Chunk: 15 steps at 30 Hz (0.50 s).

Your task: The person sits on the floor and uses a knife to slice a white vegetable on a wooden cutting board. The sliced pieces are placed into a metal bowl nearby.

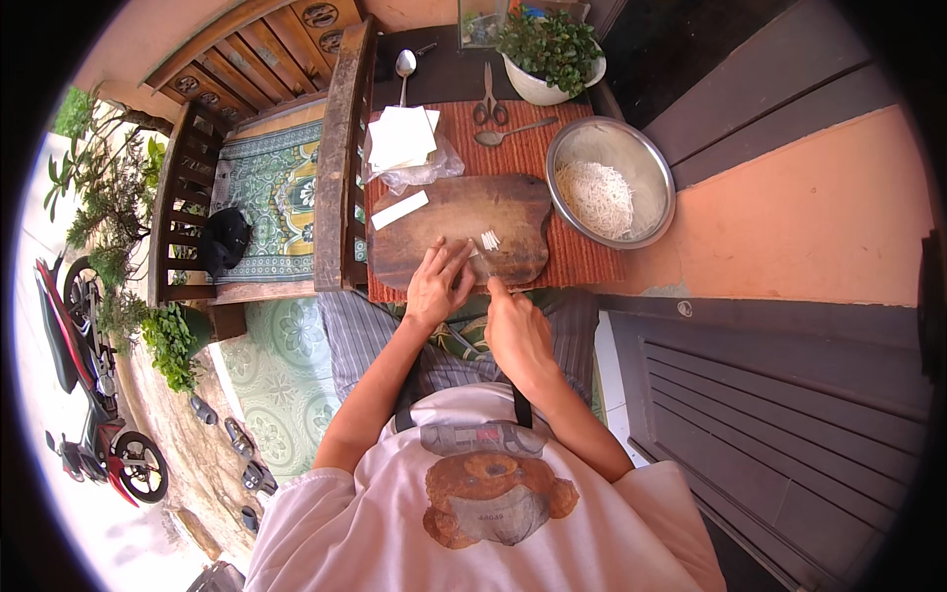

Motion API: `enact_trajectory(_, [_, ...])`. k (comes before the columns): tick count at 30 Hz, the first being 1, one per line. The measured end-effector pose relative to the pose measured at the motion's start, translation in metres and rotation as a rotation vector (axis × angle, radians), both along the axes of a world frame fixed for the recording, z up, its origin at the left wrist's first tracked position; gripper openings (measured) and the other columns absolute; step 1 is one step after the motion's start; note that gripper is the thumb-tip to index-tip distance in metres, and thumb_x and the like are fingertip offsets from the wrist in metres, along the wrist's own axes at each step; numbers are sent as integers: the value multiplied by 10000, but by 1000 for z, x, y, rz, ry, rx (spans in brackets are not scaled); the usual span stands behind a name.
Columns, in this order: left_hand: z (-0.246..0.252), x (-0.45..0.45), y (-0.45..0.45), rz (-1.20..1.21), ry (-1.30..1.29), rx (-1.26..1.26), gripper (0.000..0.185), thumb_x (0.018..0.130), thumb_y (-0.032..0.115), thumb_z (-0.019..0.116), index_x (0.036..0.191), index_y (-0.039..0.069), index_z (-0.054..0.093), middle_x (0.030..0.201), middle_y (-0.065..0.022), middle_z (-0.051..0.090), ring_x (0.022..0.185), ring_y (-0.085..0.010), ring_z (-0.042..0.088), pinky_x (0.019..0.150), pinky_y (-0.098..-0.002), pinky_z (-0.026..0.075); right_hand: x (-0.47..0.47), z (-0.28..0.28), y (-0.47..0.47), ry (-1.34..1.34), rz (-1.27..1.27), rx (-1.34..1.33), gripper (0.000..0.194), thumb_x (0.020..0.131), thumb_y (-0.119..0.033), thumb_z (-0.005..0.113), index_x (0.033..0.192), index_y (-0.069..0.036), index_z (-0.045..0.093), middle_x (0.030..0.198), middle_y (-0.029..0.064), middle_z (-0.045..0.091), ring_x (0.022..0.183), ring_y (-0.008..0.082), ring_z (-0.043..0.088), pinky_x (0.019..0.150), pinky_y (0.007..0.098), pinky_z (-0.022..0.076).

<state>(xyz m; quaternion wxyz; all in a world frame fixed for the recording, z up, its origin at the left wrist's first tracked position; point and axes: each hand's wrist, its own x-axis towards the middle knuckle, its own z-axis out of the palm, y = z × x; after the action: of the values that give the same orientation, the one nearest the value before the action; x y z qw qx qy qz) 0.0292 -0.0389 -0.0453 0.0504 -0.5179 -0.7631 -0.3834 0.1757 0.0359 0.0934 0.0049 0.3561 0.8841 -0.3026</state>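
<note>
On a dark wooden cutting board [444,214], my left hand [439,285] presses down with its fingertips beside a small white piece [473,250], mostly hidden by the fingers. My right hand [520,333] is closed around a knife, whose handle is covered by the fist; its thin blade [482,268] points toward the left fingertips. Several thin white cut sticks [490,240] lie just right of the blade. A longer white strip [400,210] rests at the board's upper left.
A steel bowl [658,214] holds many white shreds [595,198]. White square sheets [402,139] lie on a plastic bag [436,170]. Behind are scissors [489,100], a spoon [510,133], another spoon [405,66] and a potted plant [551,55]. A wooden bench [336,163] stands left.
</note>
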Motion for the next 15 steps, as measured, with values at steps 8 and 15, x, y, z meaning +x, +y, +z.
enact_trajectory(8, [1, 1, 1, 9, -3, 3, 445, 857, 57, 737, 1301, 64, 725, 1284, -104, 686, 1235, -407, 632, 1034, -452, 558, -17, 23, 6, -51, 4, -86, 256, 942, -13, 569, 1191, 32, 604, 921, 367, 701, 926, 550, 700, 822, 608, 573])
enact_trajectory(15, [2, 1, 0, 20, 5, -11, 430, 856, 61, 740, 1287, 63, 734, 1277, -100, 690, 1232, -403, 634, 1035, -448, 559, -13, 31, 5, -72, 15, -112, 276, 917, 4, 589, 1189, 52, 601, 935, 368, 706, 938, 550, 705, 830, 593, 584])
